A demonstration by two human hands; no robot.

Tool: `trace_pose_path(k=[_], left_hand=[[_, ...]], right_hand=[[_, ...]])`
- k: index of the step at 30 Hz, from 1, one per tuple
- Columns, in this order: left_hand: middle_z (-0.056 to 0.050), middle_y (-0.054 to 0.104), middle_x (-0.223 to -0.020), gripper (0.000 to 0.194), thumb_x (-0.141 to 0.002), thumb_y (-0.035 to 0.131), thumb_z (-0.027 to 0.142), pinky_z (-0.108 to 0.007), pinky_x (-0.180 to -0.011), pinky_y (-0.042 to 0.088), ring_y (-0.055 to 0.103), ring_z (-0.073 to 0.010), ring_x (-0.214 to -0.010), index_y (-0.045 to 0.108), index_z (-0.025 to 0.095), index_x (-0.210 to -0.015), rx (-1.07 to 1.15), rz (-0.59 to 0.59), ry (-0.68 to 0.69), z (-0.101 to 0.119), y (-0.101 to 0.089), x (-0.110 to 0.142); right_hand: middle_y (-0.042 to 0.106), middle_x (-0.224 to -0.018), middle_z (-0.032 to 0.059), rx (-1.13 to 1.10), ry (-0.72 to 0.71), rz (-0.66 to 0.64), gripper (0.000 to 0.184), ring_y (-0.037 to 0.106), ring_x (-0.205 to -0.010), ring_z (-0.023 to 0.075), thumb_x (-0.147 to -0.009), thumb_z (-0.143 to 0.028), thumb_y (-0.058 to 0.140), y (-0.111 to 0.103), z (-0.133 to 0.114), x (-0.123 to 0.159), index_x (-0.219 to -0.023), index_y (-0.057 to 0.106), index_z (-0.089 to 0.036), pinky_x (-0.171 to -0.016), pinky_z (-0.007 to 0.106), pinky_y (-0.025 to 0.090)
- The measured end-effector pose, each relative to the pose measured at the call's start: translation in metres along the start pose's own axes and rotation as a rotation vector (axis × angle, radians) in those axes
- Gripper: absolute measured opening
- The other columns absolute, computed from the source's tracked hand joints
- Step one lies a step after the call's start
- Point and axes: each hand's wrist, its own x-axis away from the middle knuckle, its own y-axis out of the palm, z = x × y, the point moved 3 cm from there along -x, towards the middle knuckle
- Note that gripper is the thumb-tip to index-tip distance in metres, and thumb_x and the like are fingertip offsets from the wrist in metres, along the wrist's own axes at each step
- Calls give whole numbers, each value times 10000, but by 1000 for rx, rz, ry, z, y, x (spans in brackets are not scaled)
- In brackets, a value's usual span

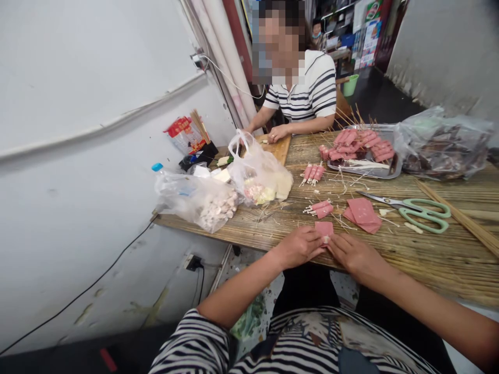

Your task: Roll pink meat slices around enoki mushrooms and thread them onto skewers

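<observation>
Near the table's front edge, my left hand and my right hand meet at a pink meat slice, fingers closed on its two sides. A small pale bit, apparently enoki mushroom, shows on the slice between my fingertips. Just beyond lie finished meat rolls with mushroom ends poking out, and another group of rolls farther back. To the right is a stack of flat pink meat slices. Green-handled scissors rest beside the stack with their blades pointing left. Loose mushroom strands are scattered around.
A metal tray of skewered meat rolls stands at the back right, beside a plastic bag. Bamboo skewers lie at right. Plastic bags of food stand at left. Across the table a person works at a cutting board.
</observation>
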Motion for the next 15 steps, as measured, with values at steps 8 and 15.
trace_pose_path(k=[8, 15], left_hand=[[-85, 752, -920, 212, -909, 557, 269, -291, -823, 513, 686, -160, -857, 734, 153, -903, 257, 177, -209, -6, 4, 1], [-65, 766, -873, 146, -850, 645, 281, -288, -820, 518, 702, -158, -810, 764, 197, -854, 440, 176, -362, -8, 1, -3]], right_hand=[[683, -955, 94, -433, 229, 144, 206, 629, -868, 174, -917, -218, 499, -3, 18, 0, -988, 687, -180, -742, 300, 528], [684, -823, 59, -731, 471, 83, 244, 630, -738, 156, -904, -320, 517, -3, 26, -7, -808, 707, -201, -676, 289, 508]])
